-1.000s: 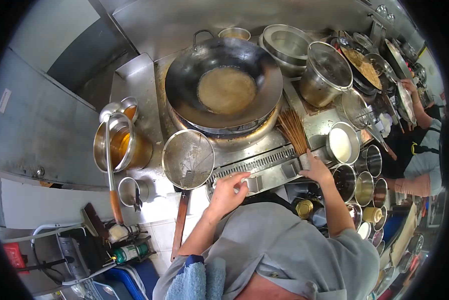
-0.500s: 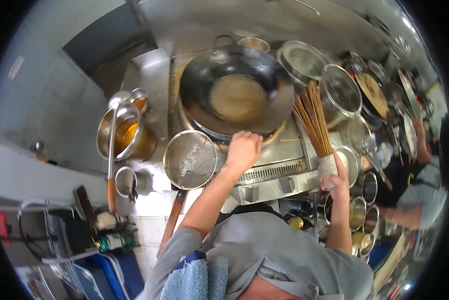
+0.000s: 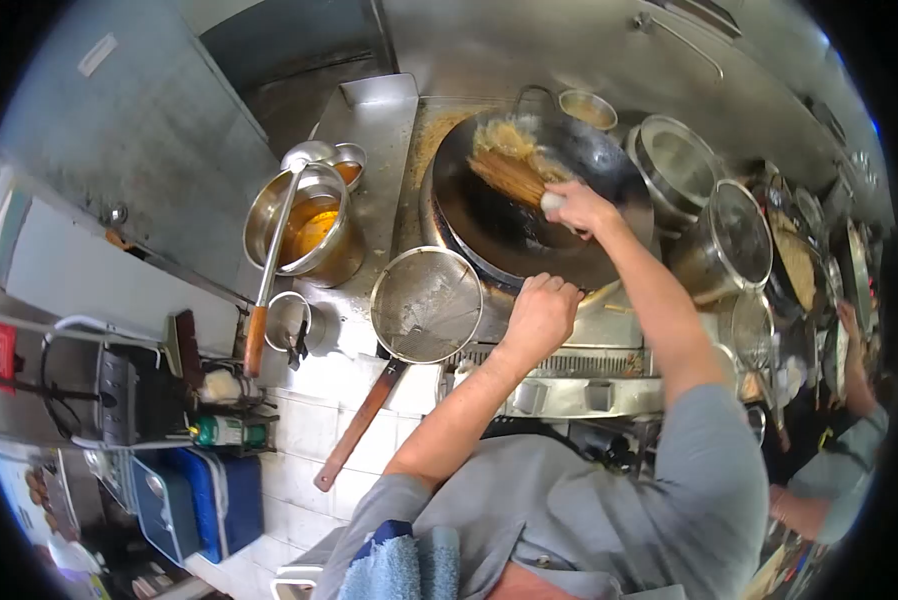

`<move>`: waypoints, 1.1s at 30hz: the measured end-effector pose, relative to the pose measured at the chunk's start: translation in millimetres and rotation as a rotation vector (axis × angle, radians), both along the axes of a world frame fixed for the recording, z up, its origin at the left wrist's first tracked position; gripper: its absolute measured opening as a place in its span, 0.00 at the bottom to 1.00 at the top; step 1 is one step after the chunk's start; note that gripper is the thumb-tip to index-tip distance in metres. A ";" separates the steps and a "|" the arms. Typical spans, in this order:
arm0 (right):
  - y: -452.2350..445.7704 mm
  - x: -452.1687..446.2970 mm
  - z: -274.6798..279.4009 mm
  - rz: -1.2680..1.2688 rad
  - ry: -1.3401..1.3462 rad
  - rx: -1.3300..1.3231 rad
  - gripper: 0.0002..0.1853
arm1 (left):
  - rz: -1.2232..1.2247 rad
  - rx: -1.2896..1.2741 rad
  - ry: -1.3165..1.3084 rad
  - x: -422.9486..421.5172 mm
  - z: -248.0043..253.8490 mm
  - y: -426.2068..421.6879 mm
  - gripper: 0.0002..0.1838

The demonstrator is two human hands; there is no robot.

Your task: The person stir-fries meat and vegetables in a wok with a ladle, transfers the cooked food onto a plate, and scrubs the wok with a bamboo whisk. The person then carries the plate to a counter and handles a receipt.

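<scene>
A large black wok (image 3: 609,165) sits on the burner in front of me. My left hand (image 3: 544,315) is closed at its near edge, where the grip itself is hidden under the fingers. With my right hand (image 3: 579,208) I hold a bamboo wok brush (image 3: 509,178) by its pale wrapped end, fingers wrapped round it. The bristles lie inside the wok against its far left wall. Brownish liquid (image 3: 506,135) is splashed up that wall beyond the bristles, blurred by motion.
Left of the wok, a steel pot (image 3: 344,245) holds orange oil, with a ladle (image 3: 269,260) across it. A wire strainer (image 3: 427,305) rests in front, its wooden handle jutting toward me. Steel pots (image 3: 739,250) crowd the right side. Another person's arm (image 3: 854,360) is at far right.
My right hand has swung the brush from right of the wok into it, and the pooled brownish liquid now splashes up the far left wall. My left hand stays at the near edge.
</scene>
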State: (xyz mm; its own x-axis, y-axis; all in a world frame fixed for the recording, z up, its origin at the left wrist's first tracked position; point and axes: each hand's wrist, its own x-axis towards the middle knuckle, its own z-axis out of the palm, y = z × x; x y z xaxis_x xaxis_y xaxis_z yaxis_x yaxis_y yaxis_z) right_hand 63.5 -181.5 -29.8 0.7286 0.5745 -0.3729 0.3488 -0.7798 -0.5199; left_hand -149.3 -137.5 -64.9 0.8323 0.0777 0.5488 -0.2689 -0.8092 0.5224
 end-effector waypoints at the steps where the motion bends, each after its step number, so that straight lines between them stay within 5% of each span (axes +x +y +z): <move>1: -13.7 -14.5 -1.2 0.017 0.019 -0.006 0.35 | 0.001 0.001 0.004 -1.5 -1.5 1.0 0.08; 3: -59.2 -38.3 26.4 0.166 0.024 -0.189 0.34 | -0.022 0.007 0.003 0.8 -2.9 0.7 0.08; 5: -115.3 -11.1 18.3 0.498 -0.333 -0.140 0.31 | -0.032 0.008 0.003 4.3 2.4 1.8 0.08; 7: -96.2 1.6 59.7 0.506 -0.277 -0.403 0.24 | -0.034 -0.014 0.006 -0.6 0.3 -1.0 0.07; 9: -58.7 38.9 20.0 0.277 -0.488 -0.376 0.15 | -0.029 -0.013 0.018 1.5 2.8 -0.4 0.07; 13: -11.4 22.3 -28.2 0.084 -0.421 -0.149 0.22 | 0.001 0.005 0.029 0.6 2.7 -3.6 0.08; 16: -66.3 3.2 -14.1 0.215 -0.341 -0.165 0.27 | -0.022 -0.005 0.169 -10.8 5.5 0.7 0.06; 20: -76.2 38.9 28.2 0.293 -0.421 -0.396 0.26 | -0.043 0.004 0.108 -50.0 3.5 3.5 0.28; 26: -19.5 -10.6 -1.9 -0.032 -0.083 -0.007 0.34 | 0.017 -0.020 0.395 -125.8 -48.5 31.0 0.35; 28: -75.2 23.7 -40.6 0.263 -0.331 0.037 0.34 | 0.061 -0.018 0.453 -155.7 -62.2 41.2 0.38; 31: -77.0 23.4 38.7 0.149 -0.082 -0.272 0.33 | 0.131 -0.042 0.603 -172.2 -72.3 40.0 0.44; 33: -46.9 60.1 5.1 0.146 -0.376 -0.177 0.21 | 0.176 -0.048 0.711 -173.5 -78.3 35.3 0.48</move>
